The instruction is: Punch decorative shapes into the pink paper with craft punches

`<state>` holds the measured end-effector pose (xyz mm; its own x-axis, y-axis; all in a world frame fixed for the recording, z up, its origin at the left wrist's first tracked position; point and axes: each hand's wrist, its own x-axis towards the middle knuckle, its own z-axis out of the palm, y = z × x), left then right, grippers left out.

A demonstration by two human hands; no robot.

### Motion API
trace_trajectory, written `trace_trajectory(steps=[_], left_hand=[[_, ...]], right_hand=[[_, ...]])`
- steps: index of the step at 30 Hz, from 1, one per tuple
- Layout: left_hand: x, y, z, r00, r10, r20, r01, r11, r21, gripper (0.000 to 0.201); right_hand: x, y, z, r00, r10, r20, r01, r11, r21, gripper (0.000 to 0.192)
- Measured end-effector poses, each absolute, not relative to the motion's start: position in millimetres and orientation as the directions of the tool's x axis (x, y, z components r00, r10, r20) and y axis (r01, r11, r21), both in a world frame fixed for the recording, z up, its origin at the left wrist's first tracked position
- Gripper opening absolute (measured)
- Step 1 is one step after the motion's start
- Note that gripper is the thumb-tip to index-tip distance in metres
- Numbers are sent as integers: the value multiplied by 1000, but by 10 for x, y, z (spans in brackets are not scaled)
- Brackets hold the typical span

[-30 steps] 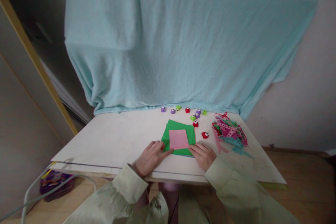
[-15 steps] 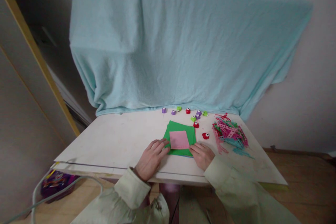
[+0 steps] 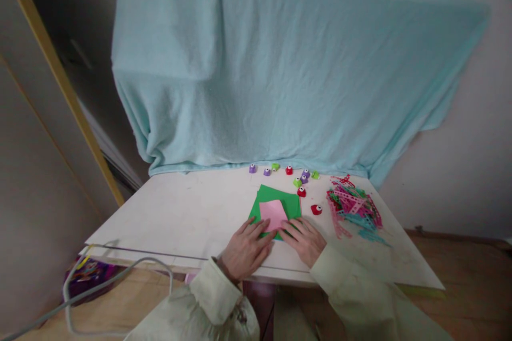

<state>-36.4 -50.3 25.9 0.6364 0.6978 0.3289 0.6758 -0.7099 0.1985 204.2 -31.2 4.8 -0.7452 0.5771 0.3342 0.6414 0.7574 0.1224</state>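
A small pink paper (image 3: 272,211) lies on a stack of green paper sheets (image 3: 278,199) near the front of a white table (image 3: 188,213). My left hand (image 3: 247,249) rests flat with its fingers on the pink paper's near left edge. My right hand (image 3: 303,238) rests flat on the green stack, its fingertips touching the pink paper's near right corner. Both hands now cover the near part of the papers. Neither hand grips anything that I can see.
Several small coloured punches (image 3: 298,177) sit behind the papers, and a red one (image 3: 316,209) lies to their right. A pile of punched paper strips (image 3: 352,203) lies at the right. A light blue cloth (image 3: 280,69) hangs behind. A cable (image 3: 104,282) loops at lower left.
Both hands slid inward and forward onto the papers, meeting at the pink paper's near edge. The pink paper looks slightly turned. The view shifted a little.
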Motion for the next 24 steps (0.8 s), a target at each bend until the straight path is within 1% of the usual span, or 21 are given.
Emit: trace_trajectory(steps=[7,12,17,21,24], left_hand=[[-442,-481,273,666,687,291,660,-724,200,48],[-620,-506,350,672,691,266,666,-721,190,48],[-717,-527,355,708,667,234,639,-745,190,58],[-714,-525,298,710,666,230,629,-746,219,59],[-715,-541,258,696,681,228,624,-731,276,56]], right_hand=[[2059,-302,84,-741,549,386,622,778,86,29],[2175,-269,33,-723,555,413,626,778,51,29],[2279,-258,-26,-705,543,456,628,776,46,29],[2276,-288,-7,-691,539,482,633,773,44,29],[2261,-313,33,-672,555,491,645,764,18,29]])
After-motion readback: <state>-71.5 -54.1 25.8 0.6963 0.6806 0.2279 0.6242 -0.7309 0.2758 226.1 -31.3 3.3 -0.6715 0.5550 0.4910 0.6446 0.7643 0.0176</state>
